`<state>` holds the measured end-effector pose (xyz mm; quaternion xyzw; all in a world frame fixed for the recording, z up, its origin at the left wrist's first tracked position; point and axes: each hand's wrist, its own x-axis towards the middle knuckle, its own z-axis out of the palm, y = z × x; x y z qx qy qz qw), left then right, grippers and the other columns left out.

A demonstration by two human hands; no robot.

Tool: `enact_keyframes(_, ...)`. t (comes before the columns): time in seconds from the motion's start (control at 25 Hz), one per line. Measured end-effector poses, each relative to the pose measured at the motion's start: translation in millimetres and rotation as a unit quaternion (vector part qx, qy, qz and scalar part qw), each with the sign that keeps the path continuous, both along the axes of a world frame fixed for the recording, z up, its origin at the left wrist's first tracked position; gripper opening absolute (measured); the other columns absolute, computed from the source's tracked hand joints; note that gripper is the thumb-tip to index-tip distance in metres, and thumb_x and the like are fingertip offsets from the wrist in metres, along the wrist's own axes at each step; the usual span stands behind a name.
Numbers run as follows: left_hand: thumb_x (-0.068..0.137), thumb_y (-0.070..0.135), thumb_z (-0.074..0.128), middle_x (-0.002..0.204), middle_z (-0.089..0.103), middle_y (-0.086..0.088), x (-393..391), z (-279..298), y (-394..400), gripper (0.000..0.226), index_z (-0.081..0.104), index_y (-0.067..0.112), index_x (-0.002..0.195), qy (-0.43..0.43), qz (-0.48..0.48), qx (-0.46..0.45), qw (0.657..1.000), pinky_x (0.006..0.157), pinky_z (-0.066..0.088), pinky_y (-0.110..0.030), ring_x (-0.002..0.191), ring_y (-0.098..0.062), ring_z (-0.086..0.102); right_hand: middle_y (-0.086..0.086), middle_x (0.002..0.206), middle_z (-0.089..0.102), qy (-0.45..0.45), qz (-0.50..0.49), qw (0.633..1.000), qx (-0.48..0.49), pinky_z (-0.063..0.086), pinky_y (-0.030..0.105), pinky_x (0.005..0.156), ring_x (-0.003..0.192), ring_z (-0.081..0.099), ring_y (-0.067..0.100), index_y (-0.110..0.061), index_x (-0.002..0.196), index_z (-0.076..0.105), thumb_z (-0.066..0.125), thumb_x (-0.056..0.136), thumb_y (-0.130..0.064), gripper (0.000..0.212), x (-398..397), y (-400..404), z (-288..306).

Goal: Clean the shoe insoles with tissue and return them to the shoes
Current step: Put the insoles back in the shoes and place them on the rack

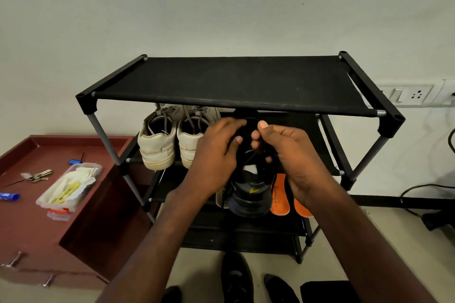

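A black shoe (250, 194) with a yellow logo on its heel is held up in front of the black shoe rack (236, 86), heel toward me. My left hand (216, 152) grips its left side near the opening, and my right hand (290, 155) pinches the tongue and laces from the right. Two orange insoles (279, 194) stand on a lower shelf just right of the shoe, partly behind my right hand. A clear plastic box of white tissues (69, 184) lies on the red-brown cabinet at the left. Whether an insole is inside the black shoe is hidden.
A pair of cream sneakers (172, 142) sits on the second shelf, left of my hands. Keys (37, 176) and a blue tube (9, 196) lie on the red-brown cabinet (29, 216). Another black shoe (236, 278) lies on the floor below. Cables and a wall socket (408, 96) are at the right.
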<state>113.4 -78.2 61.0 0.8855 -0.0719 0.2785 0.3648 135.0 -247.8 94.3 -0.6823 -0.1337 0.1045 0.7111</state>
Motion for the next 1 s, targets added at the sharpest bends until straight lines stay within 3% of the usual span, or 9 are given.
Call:
enact_keyframes(0.12, 0.104, 0.023, 0.050, 0.140, 0.057, 0.018, 10, -8, -4, 0.046, 0.052, 0.039, 0.147, 0.043, -0.087, 0.026, 0.995, 0.111, 0.043, -0.041, 0.132, -0.012, 0.049, 0.003, 0.069, 0.060, -0.039, 0.022, 0.999, 0.014, 0.044, 0.027, 0.071, 0.068, 0.054, 0.011, -0.009, 0.091, 0.074, 0.054, 0.105, -0.039, 0.039, -6, 1, 4)
enact_keyframes(0.24, 0.101, 0.024, 0.046, 0.112, 0.060, 0.017, 21, -13, -10, 0.030, 0.060, 0.031, 0.126, 0.004, -0.067, 0.021, 0.998, 0.094, 0.052, -0.051, 0.111, -0.018, 0.058, 0.001, 0.063, 0.046, -0.056, 0.018, 0.997, 0.058, 0.045, 0.025, 0.065, 0.063, 0.045, 0.013, 0.001, 0.093, 0.071, 0.052, 0.107, -0.035, 0.043, -8, 3, 8)
enact_keyframes(0.32, 0.101, 0.026, 0.045, 0.110, 0.063, 0.008, 31, -15, -13, 0.026, 0.060, 0.024, 0.122, -0.001, -0.049, 0.034, 0.998, 0.088, 0.052, -0.051, 0.104, -0.020, 0.060, -0.002, 0.061, 0.044, -0.041, 0.005, 0.991, 0.124, 0.044, 0.026, 0.063, 0.063, 0.045, 0.012, -0.002, 0.095, 0.074, 0.053, 0.107, -0.033, 0.039, -7, 3, 13)
enact_keyframes(0.48, 0.103, 0.026, 0.053, 0.108, 0.064, 0.016, 36, -2, -13, 0.023, 0.063, 0.043, 0.115, 0.066, -0.136, -0.070, 0.986, 0.099, 0.047, -0.025, 0.107, 0.005, 0.060, -0.003, 0.060, 0.043, -0.028, -0.011, 0.982, 0.187, 0.043, 0.028, 0.061, 0.062, 0.046, 0.011, -0.006, 0.098, 0.075, 0.052, 0.107, -0.030, 0.034, -7, 3, 21)
enact_keyframes(0.56, 0.100, 0.026, 0.060, 0.114, 0.068, 0.011, 33, 1, -10, 0.022, 0.066, 0.039, 0.117, 0.101, -0.177, -0.105, 0.973, 0.103, 0.049, -0.030, 0.113, -0.005, 0.064, -0.003, 0.059, 0.042, -0.022, -0.010, 0.980, 0.196, 0.041, 0.029, 0.059, 0.059, 0.043, 0.010, -0.004, 0.100, 0.073, 0.052, 0.108, -0.029, 0.034, -7, 2, 21)
enact_keyframes(0.64, 0.102, 0.028, 0.056, 0.118, 0.070, -0.003, 33, 0, -7, 0.024, 0.070, 0.020, 0.119, 0.099, -0.178, -0.113, 0.972, 0.105, 0.050, -0.037, 0.116, -0.017, 0.064, -0.004, 0.060, 0.041, -0.017, -0.005, 0.981, 0.193, 0.040, 0.027, 0.055, 0.056, 0.041, 0.009, -0.004, 0.100, 0.073, 0.051, 0.108, -0.030, 0.034, -6, 1, 21)
enact_keyframes(0.76, 0.107, 0.028, 0.045, 0.106, 0.062, -0.017, 38, -7, -3, 0.034, 0.064, -0.001, 0.108, 0.064, -0.153, -0.088, 0.982, 0.100, 0.047, -0.045, 0.107, -0.025, 0.058, -0.002, 0.063, 0.038, -0.030, 0.011, 0.977, 0.212, 0.037, 0.024, 0.051, 0.054, 0.035, 0.009, -0.004, 0.104, 0.071, 0.049, 0.109, -0.029, 0.034, -12, 0, 27)
enact_keyframes(0.92, 0.109, 0.021, 0.046, 0.100, 0.056, -0.016, 45, -14, -7, 0.027, 0.064, 0.002, 0.101, 0.072, -0.127, -0.087, 0.985, 0.084, 0.041, -0.020, 0.090, -0.006, 0.049, 0.000, 0.065, 0.042, -0.112, -0.008, 0.968, 0.225, 0.039, 0.025, 0.050, 0.056, 0.038, 0.013, 0.000, 0.106, 0.070, 0.047, 0.110, -0.024, 0.033, -28, 2, 46)
enact_keyframes(1.0, 0.108, 0.022, 0.047, 0.093, 0.054, -0.008, 50, -17, -6, 0.024, 0.060, 0.018, 0.089, 0.061, -0.109, -0.069, 0.990, 0.079, 0.037, -0.023, 0.086, -0.004, 0.047, 0.001, 0.067, 0.048, -0.135, -0.017, 0.966, 0.221, 0.042, 0.026, 0.053, 0.059, 0.045, 0.014, -0.002, 0.105, 0.071, 0.049, 0.109, -0.024, 0.031, -32, 1, 62)
